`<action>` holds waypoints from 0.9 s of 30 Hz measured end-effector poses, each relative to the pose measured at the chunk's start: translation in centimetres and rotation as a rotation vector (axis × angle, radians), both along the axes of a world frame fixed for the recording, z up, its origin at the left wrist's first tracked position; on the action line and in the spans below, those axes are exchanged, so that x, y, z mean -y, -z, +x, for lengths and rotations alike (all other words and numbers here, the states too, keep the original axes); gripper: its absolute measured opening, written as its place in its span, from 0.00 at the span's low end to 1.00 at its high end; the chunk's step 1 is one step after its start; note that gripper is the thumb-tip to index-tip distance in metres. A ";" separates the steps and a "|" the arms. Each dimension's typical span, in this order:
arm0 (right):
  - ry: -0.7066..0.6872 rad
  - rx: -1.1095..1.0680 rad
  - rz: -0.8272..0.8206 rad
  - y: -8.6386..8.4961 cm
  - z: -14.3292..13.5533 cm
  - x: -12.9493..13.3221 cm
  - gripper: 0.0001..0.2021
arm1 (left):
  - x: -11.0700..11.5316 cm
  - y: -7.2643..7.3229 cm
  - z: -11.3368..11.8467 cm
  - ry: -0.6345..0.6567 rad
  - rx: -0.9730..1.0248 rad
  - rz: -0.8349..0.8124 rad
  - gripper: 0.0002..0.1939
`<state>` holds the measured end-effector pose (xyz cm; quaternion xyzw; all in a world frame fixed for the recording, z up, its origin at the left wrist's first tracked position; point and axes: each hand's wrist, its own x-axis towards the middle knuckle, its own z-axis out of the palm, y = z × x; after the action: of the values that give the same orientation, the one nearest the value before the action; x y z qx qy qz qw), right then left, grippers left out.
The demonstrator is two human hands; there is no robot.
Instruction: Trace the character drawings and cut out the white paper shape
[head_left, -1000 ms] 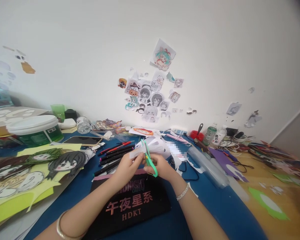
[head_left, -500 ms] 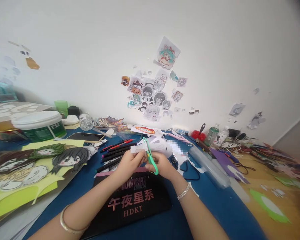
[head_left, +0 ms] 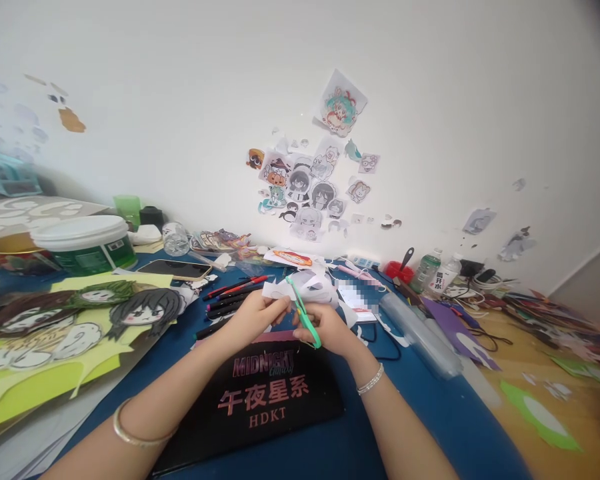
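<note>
My left hand (head_left: 260,315) pinches a small piece of white paper (head_left: 276,291) with faint drawn lines. Green-handled scissors (head_left: 306,321) are in my right hand (head_left: 329,328), their blades pointing up and away beside the paper's right edge. Both hands are close together above the top edge of a black case (head_left: 265,400) with pink lettering. Just behind the hands lies a crumpled white sheet (head_left: 313,283) with dark printed shapes. Several dark and red pens (head_left: 235,297) lie left of it.
Yellow sheets with cut-out drawings (head_left: 100,360) cover the left side, near a white-lidded tub (head_left: 83,240) and a phone (head_left: 175,269). To the right are a clear plastic roll (head_left: 420,333), a purple sheet (head_left: 455,330) and two bottles (head_left: 427,267).
My hands have moved slightly apart, and the scissors have shifted a little right of the paper. The whole view has shifted slightly.
</note>
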<state>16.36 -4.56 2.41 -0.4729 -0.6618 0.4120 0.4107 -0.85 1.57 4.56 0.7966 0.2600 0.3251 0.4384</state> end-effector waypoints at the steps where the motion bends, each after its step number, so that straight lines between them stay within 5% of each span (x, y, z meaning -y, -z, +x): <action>1: -0.002 0.011 0.003 0.0 0.0 0.0 0.15 | -0.1 -0.1 -0.1 0.011 -0.008 0.000 0.20; 27: 0.043 -0.051 -0.001 0.5 -0.7 -0.1 0.15 | 1.2 0.3 0.6 -0.300 -0.012 0.223 0.16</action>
<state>15.70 -4.42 1.94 -0.4765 -0.6407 0.4153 0.4359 -0.21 0.38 4.30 0.7945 0.3408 0.4087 0.2927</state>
